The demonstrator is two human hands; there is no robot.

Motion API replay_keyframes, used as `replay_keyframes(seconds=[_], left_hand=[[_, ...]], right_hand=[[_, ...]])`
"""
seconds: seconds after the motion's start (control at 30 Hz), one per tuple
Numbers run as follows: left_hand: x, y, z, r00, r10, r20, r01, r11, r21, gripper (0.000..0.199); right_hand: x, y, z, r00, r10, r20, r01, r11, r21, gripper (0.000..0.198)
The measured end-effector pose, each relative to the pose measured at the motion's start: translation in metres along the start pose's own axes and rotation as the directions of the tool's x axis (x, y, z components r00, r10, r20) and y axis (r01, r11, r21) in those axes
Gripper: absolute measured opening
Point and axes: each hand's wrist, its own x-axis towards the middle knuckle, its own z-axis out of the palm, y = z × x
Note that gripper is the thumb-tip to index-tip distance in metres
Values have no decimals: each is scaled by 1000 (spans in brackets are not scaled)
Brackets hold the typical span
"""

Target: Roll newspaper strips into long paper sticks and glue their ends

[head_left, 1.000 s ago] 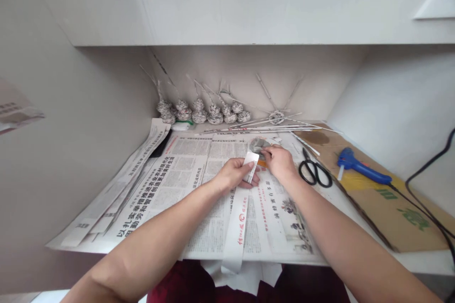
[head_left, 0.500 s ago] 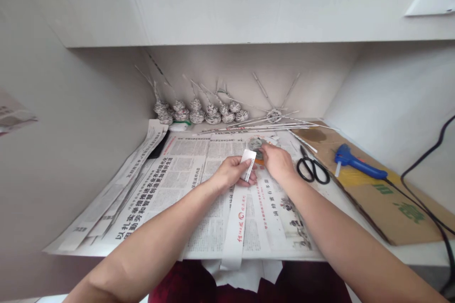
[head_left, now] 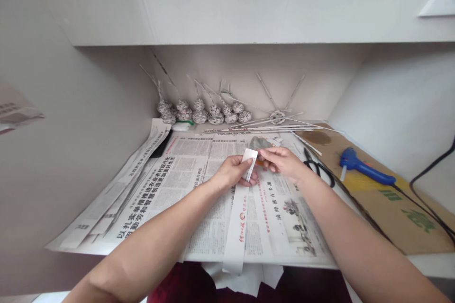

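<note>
My left hand (head_left: 237, 170) is closed on a long white paper strip (head_left: 237, 232). The strip's upper end stands up between thumb and fingers; its lower part runs down the newspaper sheet (head_left: 199, 189) and over the table's front edge. Close by on the right, my right hand (head_left: 280, 161) has its thumb and fingertips drawn together beside the strip's upper edge. Whether they touch the strip I cannot tell. Just behind the hands lies a grey, cloth-like lump (head_left: 259, 142), with something orange partly hidden under the right hand.
Several gourd shapes woven from paper (head_left: 215, 114) stand along the back wall. Thin rolled paper sticks (head_left: 263, 128) lie beside a woven star-like piece (head_left: 277, 116). On the right are black scissors (head_left: 322, 173) and a blue glue gun (head_left: 368, 166) on cardboard (head_left: 401, 203). Paper strips (head_left: 117, 194) lie left.
My right hand has left the grey lump and come toward me, to the strip's upper end. My left hand still holds the strip. The view has shifted slightly.
</note>
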Motion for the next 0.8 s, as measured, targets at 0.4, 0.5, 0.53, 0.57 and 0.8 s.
replay_keyframes(seconds=[0.4,0.5,0.53,0.57,0.8], left_hand=[[-1,0,1,1000,3,26,-4,999,39,44],[-2,1,1,1000,0,27,-1,999,47,43],[-2,2,2,1000,0,28,-1,999,49,43],[-2,2,2,1000,2,28,-3,999,51,42],[-3,2,4,1000,-3,7,2,999,48,42]], right_hand=[[-2,-3,8,994,35,99,-59,966,252,33],[-1,-2,9,996,44,83,-64,962,265,33],[-1,-2,9,996,47,74,-66,960,271,33],[-1,-2,10,996,52,67,-68,958,277,32],[0,0,13,996,80,39,-88,944,319,31]])
